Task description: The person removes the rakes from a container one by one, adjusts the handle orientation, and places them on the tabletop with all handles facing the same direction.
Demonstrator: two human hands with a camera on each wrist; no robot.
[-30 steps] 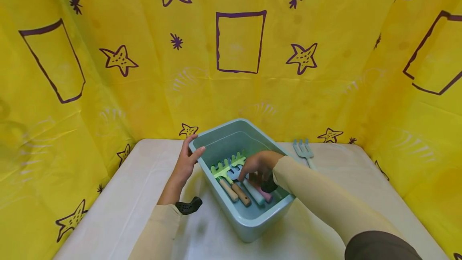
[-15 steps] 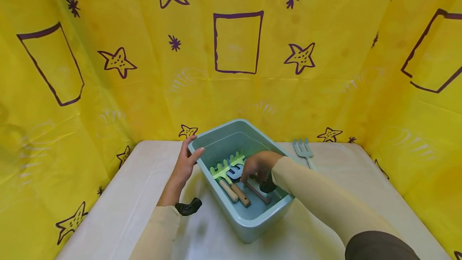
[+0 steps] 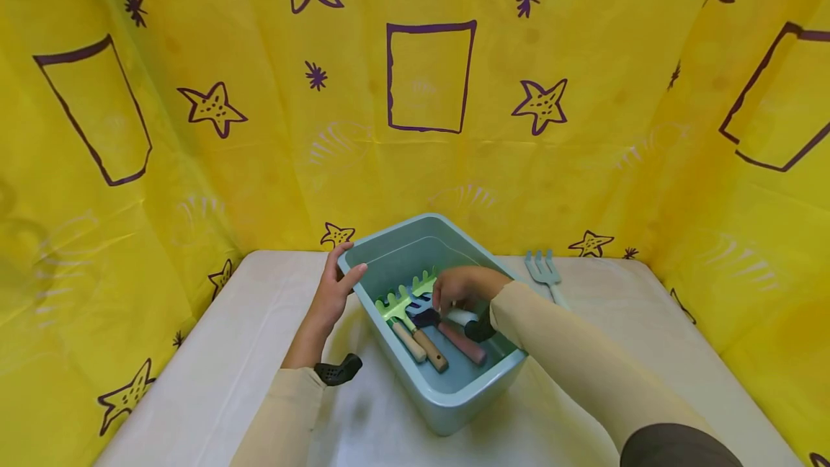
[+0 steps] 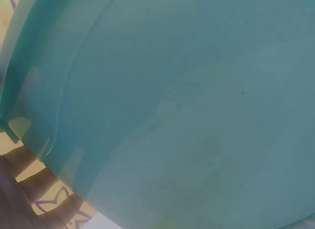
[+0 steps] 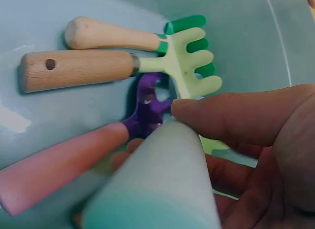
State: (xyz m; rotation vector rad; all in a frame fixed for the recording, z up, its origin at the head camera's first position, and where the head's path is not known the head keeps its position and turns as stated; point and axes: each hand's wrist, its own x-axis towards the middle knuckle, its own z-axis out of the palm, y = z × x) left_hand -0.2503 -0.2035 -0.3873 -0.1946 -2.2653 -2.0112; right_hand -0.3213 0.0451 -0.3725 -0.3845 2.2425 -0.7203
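Note:
A pale blue plastic bin [image 3: 447,402] stands on the white table [image 3: 214,352]. My left hand [image 3: 336,287] grips its far left rim [image 4: 29,81], thumb over the edge. My right hand [image 3: 462,292] reaches inside and holds the pale mint handle [image 5: 162,189] of a toy garden tool, lifted off the floor of the bin. Under it lie two light green rakes with wooden handles [image 5: 83,69], [image 3: 410,323] and a purple tool with a pink handle [image 5: 59,170], [image 3: 462,343].
A pale blue toy fork [image 3: 547,272] lies on the table right of the bin. Yellow sheeting with purple stars [image 3: 428,78] walls in the table at the back and both sides.
My right hand has closed on the mint-handled tool and raised it off the pile, uncovering the pink-handled one. The left hand has stayed on the rim.

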